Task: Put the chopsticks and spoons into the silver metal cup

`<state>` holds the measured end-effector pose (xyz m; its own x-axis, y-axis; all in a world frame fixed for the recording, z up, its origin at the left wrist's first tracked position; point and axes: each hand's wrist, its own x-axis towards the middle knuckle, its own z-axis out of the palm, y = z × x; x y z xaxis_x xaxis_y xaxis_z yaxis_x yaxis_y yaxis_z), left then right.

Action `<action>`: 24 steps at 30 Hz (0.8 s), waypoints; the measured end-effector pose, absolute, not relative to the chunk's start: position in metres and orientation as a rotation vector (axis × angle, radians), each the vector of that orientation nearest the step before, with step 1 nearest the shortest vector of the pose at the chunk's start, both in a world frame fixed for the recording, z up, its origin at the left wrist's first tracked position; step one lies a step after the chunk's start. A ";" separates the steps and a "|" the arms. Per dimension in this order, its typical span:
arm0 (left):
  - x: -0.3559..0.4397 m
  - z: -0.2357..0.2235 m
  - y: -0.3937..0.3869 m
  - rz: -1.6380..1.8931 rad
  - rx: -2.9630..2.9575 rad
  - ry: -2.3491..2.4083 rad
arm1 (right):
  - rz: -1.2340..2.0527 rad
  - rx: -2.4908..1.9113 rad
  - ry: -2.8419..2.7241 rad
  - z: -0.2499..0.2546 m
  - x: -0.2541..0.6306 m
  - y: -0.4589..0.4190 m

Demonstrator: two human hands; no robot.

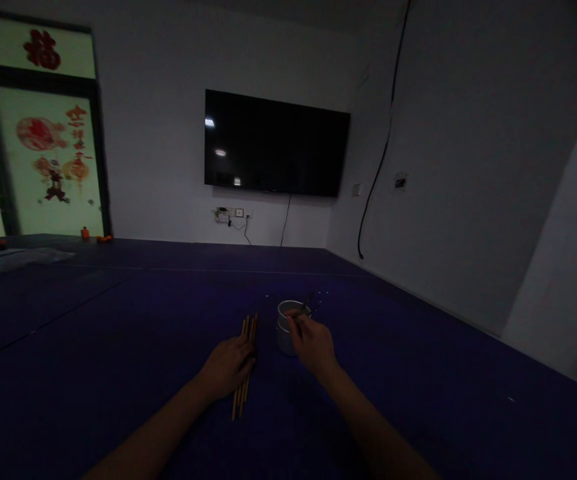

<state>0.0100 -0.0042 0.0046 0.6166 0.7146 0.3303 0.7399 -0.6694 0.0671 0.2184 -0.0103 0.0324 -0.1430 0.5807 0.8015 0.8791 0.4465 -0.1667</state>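
A bundle of thin wooden sticks (246,360) lies on the dark blue surface (118,347). My left hand (227,367) rests flat on the sticks, palm down, fingers stretched over them. Just right of the sticks stands a small metal cup (285,328). My right hand (312,343) hovers at the cup's rim, fingers pinched on a thin dark stick (307,303) whose tip points up and away over the cup. The room is dim, so the pinched thing is hard to make out.
The blue surface runs far out to the walls. A black wall screen (276,143) hangs ahead, with sockets and cables below it. A glass door with red paper cut-outs (48,147) is at the left. Small white specks lie beyond the cup.
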 end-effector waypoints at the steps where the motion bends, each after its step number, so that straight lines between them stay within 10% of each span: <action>1: 0.010 0.005 -0.005 -0.518 -2.752 -1.243 | -0.434 -1.230 -1.839 0.032 0.219 -0.010; 24: 0.010 -0.003 -0.001 -0.518 -2.728 -1.276 | -0.364 -1.294 -1.845 0.030 0.203 -0.020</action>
<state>0.0096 -0.0014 -0.0033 0.5944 0.7299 0.3376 0.7588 -0.6481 0.0650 0.2031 -0.0204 0.0297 -0.1220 0.6370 0.7612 0.8782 0.4267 -0.2163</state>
